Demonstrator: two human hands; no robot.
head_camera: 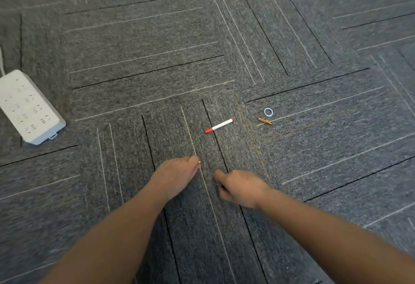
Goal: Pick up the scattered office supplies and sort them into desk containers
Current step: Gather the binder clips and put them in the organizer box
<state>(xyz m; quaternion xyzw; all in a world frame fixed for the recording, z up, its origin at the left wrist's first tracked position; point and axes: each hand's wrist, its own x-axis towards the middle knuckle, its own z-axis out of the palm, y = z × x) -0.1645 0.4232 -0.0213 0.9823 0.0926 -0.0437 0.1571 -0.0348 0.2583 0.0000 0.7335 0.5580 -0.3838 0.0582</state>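
Observation:
A white marker with a red cap point(219, 126) lies on the grey carpet ahead of my hands. To its right are a small pale blue ring point(268, 111) and two short gold-coloured cylinders point(265, 121) lying side by side. My left hand point(177, 176) hovers low over the carpet with its fingers curled, and a tiny shiny metal piece point(199, 162) shows at its fingertips. My right hand point(240, 188) is close beside it, fingers also curled, with a small dark metal piece point(219, 185) pinched at its fingertips. Both pieces are too small to identify.
A white power strip point(29, 108) with its cable lies on the carpet at the far left. The floor is grey carpet tile point(314, 160) with thin black and white lines. No desk containers are in view.

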